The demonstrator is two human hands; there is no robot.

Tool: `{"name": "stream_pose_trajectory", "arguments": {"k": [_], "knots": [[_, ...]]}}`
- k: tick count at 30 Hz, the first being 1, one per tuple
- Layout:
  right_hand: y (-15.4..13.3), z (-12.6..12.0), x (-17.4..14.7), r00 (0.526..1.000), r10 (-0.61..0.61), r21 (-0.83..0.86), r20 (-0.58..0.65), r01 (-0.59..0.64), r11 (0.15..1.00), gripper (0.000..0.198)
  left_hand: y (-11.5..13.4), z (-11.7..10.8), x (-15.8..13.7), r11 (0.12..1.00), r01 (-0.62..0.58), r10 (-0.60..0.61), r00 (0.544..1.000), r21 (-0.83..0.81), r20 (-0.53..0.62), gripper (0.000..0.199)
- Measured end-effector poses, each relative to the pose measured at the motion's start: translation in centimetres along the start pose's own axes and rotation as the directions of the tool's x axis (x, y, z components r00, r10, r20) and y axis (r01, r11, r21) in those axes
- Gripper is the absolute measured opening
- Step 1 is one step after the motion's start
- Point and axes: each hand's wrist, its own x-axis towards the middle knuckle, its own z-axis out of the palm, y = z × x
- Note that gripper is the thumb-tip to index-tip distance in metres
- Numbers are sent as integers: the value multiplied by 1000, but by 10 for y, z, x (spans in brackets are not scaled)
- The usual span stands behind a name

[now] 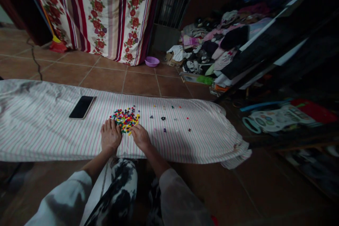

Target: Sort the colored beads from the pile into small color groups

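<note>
A heap of small multicoloured beads lies on a striped cloth in front of me. My left hand rests flat at the heap's left edge, fingers stretched out. At the right edge, my right hand has its thumb and fingers pressed together; whatever may be between the tips is too small to make out. Farther right, little groups and single beads sit spaced apart in rough rows, among them black beads, purple beads, a red bead and a brown bead.
A dark-screened phone lies left of the heap. Beyond the cloth-covered surface, a purple basin and a red broom stand on the tiled floor by a floral curtain. Clothes are piled at the back right.
</note>
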Motion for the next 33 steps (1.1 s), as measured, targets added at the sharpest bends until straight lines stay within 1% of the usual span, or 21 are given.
{"name": "stream_pose_trajectory", "arguments": {"k": [5, 8, 11, 13, 15, 18, 19, 21, 27, 33], "knots": [[0, 9, -6, 996, 26, -5, -83, -26, 1000, 23, 0, -1, 0, 1000, -14, 14, 1000, 0, 4, 53], [0, 11, -9, 991, 19, -7, -129, -20, 1000, 22, -1, -1, 0, 1000, -16, 16, 1000, -5, 7, 52], [0, 12, -10, 984, -6, 30, -176, 11, 999, 22, -2, 0, 0, 1000, -12, 12, 1000, -10, 4, 52], [2, 13, -9, 975, 2, 75, -221, 15, 997, 22, -2, 1, 0, 1000, -15, 15, 1000, -6, 0, 52], [6, 14, -7, 960, 62, 125, -272, -28, 992, 21, -2, 1, 0, 1000, -16, 16, 1000, 0, 5, 52], [13, 16, -1, 919, 223, 195, -326, -165, 967, 19, -2, 1, 1, 1000, -3, 3, 1000, 3, 18, 52], [15, 16, 1, 905, 267, 213, -330, -204, 956, 17, -1, 1, 1, 1000, 3, -3, 1000, 2, 20, 52], [16, 16, 4, 897, 305, 231, -321, -238, 943, 16, -1, 0, 1, 1000, 12, -12, 1000, 0, 21, 52], [10, 10, 6, 923, 295, 179, -246, -256, 950, 18, 0, -1, 1, 1000, 12, -12, 999, -7, 41, 54], [0, 1, 18, 935, 299, 36, -193, -297, 954, 18, 1, -1, 1, 999, 26, -25, 999, -27, 41, 55]]}}
